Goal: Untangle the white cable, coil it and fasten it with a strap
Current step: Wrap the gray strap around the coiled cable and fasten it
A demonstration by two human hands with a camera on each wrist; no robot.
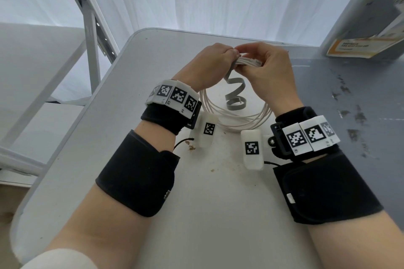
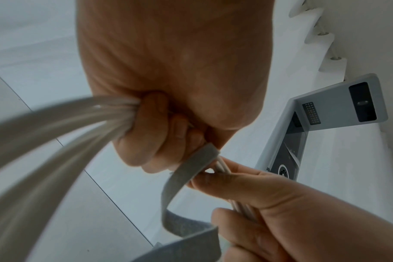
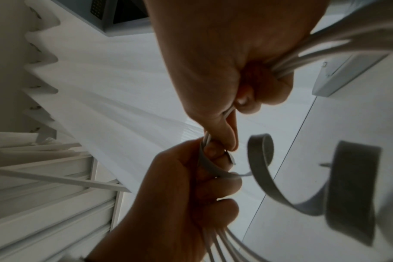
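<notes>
Cable: white cable (image 1: 236, 116), already coiled into several loops; the gathered top of the bundle is held above the table, the lower loops hang down to the tabletop between the wrists.
Strap: grey strap (image 1: 235, 91), one end tucked at the bundle between the two hands, the rest dangling in a loose spiral inside the coil, unfastened.
Left hand: left hand (image 1: 215, 61), fingers curled tight round the bundled strands, with the strap's end emerging from the grip.
Right hand: right hand (image 1: 269, 67), thumb and fingers pinching the strands just beside the left hand.
Step in hand: judged as the start of fastening; untangling and coiling look done.
Next move: likely needs one hand to free itself, catch the hanging tail and wind it round the bundle while the other keeps the loops together.
Table: white table (image 1: 131, 116), rounded far corner close beyond the hands, left edge near the left forearm.
Open room: bare tabletop toward the person; a box (image 1: 371, 17) stands well apart at far right.
</notes>
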